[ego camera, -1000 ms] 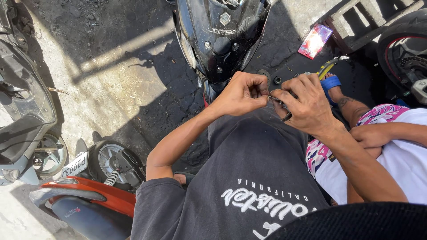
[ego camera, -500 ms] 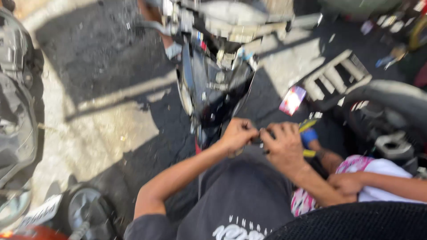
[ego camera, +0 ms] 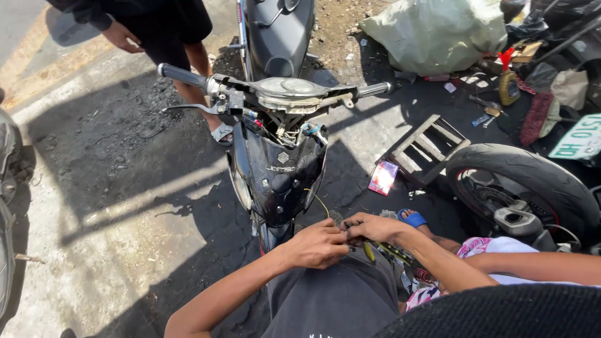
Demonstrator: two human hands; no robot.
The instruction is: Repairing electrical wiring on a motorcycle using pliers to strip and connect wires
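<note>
My left hand (ego camera: pixel 318 245) and my right hand (ego camera: pixel 374 228) meet just below the front of a black motorcycle (ego camera: pixel 280 169). The fingers of both are pinched on a small dark part (ego camera: pixel 338 220) between them. A thin yellow wire (ego camera: pixel 319 201) runs from that part up to the motorcycle's open front panel. A yellow and black tool handle (ego camera: pixel 383 251) lies under my right hand. Loose wiring (ego camera: pixel 289 130) hangs out beneath the handlebar (ego camera: pixel 188 76).
A person's legs (ego camera: pixel 199 62) stand at the top left beside the handlebar. Another motorcycle's rear tyre (ego camera: pixel 523 174) is at the right, with a small wooden frame (ego camera: pixel 432 147), a pink packet (ego camera: pixel 383 178) and a grey sack (ego camera: pixel 438 31) beyond. A forearm and pink cloth (ego camera: pixel 482 247) sit close at my right.
The view has swung upward, bringing the handlebar, the standing person and the sack into sight. My hands stay together on the small part, lower in the picture.
</note>
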